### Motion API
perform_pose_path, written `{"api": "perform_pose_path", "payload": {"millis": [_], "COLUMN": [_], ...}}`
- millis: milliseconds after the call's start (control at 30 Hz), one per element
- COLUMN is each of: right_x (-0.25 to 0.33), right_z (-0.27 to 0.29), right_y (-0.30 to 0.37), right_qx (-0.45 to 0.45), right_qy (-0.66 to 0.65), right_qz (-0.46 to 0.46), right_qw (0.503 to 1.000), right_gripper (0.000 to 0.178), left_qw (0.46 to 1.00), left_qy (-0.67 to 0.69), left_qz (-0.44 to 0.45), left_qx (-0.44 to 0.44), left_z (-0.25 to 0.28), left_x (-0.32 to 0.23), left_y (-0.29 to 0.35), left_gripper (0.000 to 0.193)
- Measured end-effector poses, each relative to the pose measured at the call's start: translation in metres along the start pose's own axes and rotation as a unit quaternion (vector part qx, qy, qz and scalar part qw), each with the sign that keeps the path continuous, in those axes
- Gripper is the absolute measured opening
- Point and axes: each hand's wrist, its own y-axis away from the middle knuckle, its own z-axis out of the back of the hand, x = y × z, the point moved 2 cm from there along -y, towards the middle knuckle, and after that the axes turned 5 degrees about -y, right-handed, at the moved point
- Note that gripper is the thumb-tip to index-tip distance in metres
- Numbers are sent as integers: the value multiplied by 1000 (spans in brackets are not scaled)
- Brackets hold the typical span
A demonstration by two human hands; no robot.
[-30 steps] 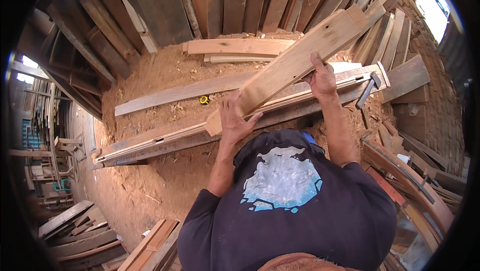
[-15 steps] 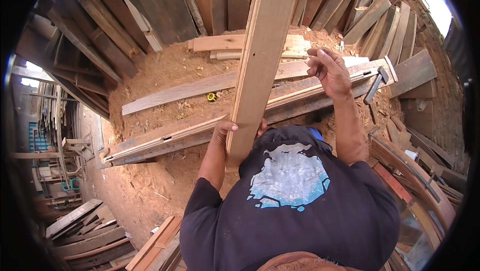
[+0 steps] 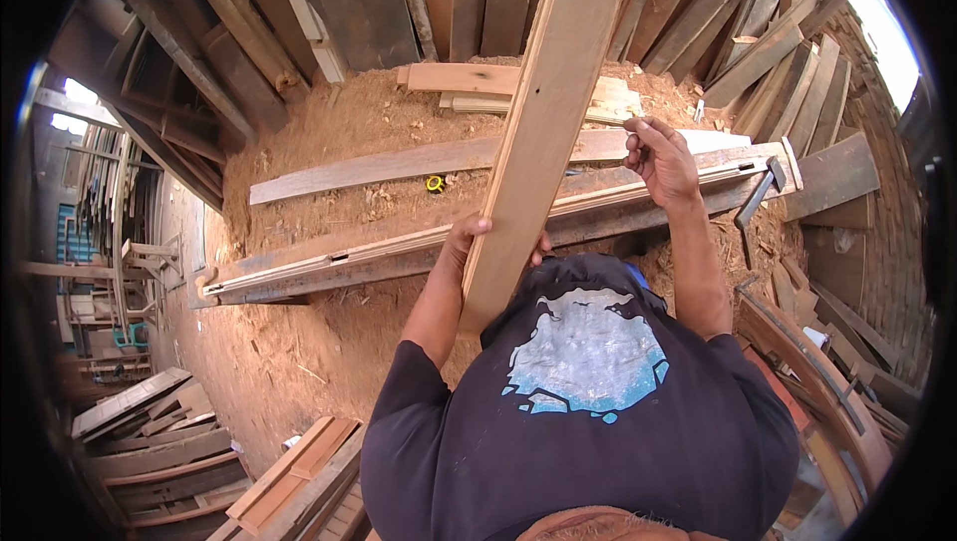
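Note:
A long, pale wooden board (image 3: 543,112) with a grooved edge slants away from my body toward the far side. My left hand (image 3: 472,234) grips it near its lower end, thumb on the face and fingertips showing at the opposite edge. To the right of the board, my right hand (image 3: 662,157) is raised with its fingers curled and pinched together. Whether something small sits between those fingertips is too fine to tell. Beneath the board, a long narrow wooden piece (image 3: 399,245) with dark slots lies along a heavy beam (image 3: 289,287).
A hammer (image 3: 763,187) rests at the beam's right end. Behind the beam lie a long pale plank (image 3: 369,167), a yellow-and-black tape measure (image 3: 435,184) and short boards (image 3: 469,77). Shavings cover the ground. Upright planks (image 3: 349,2) line the far side; stacked timber (image 3: 159,451) fills the lower left.
The view has shifted, so the scene sits slightly higher and farther right. My right hand's fingers have drawn closer together. My left hand keeps its grip on the board.

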Motion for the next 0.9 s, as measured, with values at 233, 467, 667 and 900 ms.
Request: {"api": "perform_pose_path", "payload": {"millis": [233, 467, 667, 900], "right_x": [-13, 22, 32, 17], "right_z": [-1, -75, -131, -177], "right_y": [2, 8, -31, -28], "right_qx": [57, 162, 117, 209], "right_qy": [48, 205, 136, 51], "right_qz": [-26, 80, 249, 265], "right_qw": [997, 962, 952, 940], "right_gripper": [26, 101, 47, 29], "left_qw": [1000, 798, 458, 649], "left_qy": [17, -527, -735, -686], "left_qz": [-13, -256, -396, -253], "left_qx": [0, -142, -306, -211], "left_z": [-6, 12, -24, 60], "left_x": [-8, -56, -75, -86], "left_y": [-5, -40, -54, -10], "left_gripper": [89, 99, 130, 85]}}
